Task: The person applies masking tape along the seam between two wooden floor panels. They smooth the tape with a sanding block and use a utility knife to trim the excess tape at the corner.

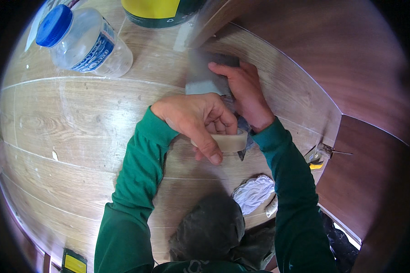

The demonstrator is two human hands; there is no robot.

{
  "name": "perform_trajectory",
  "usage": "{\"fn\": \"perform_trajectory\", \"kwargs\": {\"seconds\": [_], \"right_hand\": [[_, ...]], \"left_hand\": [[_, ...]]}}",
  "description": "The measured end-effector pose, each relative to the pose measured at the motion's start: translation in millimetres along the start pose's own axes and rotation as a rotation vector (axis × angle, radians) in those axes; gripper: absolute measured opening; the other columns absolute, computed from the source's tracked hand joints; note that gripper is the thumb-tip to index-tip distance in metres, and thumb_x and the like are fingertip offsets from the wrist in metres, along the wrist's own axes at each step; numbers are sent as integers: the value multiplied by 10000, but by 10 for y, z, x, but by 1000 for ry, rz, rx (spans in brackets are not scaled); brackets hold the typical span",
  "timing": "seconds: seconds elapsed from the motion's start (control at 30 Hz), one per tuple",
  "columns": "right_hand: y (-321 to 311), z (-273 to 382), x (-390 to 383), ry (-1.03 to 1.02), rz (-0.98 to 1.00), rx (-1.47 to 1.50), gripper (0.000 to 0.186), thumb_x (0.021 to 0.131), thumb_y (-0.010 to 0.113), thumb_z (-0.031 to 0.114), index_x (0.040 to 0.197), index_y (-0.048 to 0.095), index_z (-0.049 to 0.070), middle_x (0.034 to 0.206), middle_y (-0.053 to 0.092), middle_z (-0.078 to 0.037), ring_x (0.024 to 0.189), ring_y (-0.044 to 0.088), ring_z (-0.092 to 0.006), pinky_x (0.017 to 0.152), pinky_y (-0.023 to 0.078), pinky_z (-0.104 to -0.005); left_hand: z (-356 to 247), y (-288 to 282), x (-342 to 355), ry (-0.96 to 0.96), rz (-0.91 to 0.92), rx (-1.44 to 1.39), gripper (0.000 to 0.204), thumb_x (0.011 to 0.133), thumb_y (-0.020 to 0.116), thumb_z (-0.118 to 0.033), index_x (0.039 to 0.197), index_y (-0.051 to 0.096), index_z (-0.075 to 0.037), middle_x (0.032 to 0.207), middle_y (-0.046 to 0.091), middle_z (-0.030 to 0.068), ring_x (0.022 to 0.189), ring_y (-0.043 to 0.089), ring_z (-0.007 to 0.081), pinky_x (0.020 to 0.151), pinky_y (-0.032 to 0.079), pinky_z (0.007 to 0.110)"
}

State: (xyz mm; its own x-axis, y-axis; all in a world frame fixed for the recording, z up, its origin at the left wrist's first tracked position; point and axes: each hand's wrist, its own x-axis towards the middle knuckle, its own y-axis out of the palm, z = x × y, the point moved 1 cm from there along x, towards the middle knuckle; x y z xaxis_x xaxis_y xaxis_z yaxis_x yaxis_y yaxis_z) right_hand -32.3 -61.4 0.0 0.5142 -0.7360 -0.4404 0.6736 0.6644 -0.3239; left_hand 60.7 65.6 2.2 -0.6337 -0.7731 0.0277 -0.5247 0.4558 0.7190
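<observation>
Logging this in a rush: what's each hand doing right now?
Left hand: closed, holding a pale tape roll.
Right hand: thumb against a grey piece; fingers hidden, so grip cannot be told.

The tape roll (232, 143) looks like smooth plastic, the grey piece (207, 85) matt, the bottle (83, 41) glossy plastic with a ridged plastic cap (55, 26), the floor (68, 118) smooth wood grain, the sleeves (134, 170) and wrinkled white bundle (254, 193) matt cloth.

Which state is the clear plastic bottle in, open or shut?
Shut: the blue cap sits over the mouth of the clear bottle. How tightly, I cannot tell.
</observation>
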Motion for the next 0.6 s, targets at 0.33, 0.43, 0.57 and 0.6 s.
{"fn": "perform_trajectory", "kwargs": {"seconds": [0.33,0.43,0.57,0.6], "right_hand": [[3,151,-52,79,13,-11,339,813,769,168,1077,688,-28,1118,677,-148,1043,618,-207,889,500,-345],[-97,96,-113,-225,78,-272,263,845,735,144,1049,700,-18,1074,707,-125,966,644,-172,807,523,-314],[-210,524,-414,-682,66,-695,186,851,671,158,940,665,-6,872,693,-193,704,687,-339,613,537,-436],[-197,544,-392,-809,76,-801,178,837,670,154,931,658,3,859,688,-186,703,690,-338,608,541,-441]], "left_hand": [[-41,23,13,16,-19,4,303,750,837,-25,965,649,73,799,715,117,628,677,129,526,554,238],[-48,31,-13,13,-25,-1,290,752,836,-27,951,647,69,793,713,113,626,675,128,521,550,239],[9,12,-14,0,4,15,282,756,839,-43,934,645,59,786,709,103,630,676,124,520,548,239],[0,11,-11,-6,15,24,281,757,840,-48,929,645,57,785,709,100,632,676,123,522,549,240]]}}
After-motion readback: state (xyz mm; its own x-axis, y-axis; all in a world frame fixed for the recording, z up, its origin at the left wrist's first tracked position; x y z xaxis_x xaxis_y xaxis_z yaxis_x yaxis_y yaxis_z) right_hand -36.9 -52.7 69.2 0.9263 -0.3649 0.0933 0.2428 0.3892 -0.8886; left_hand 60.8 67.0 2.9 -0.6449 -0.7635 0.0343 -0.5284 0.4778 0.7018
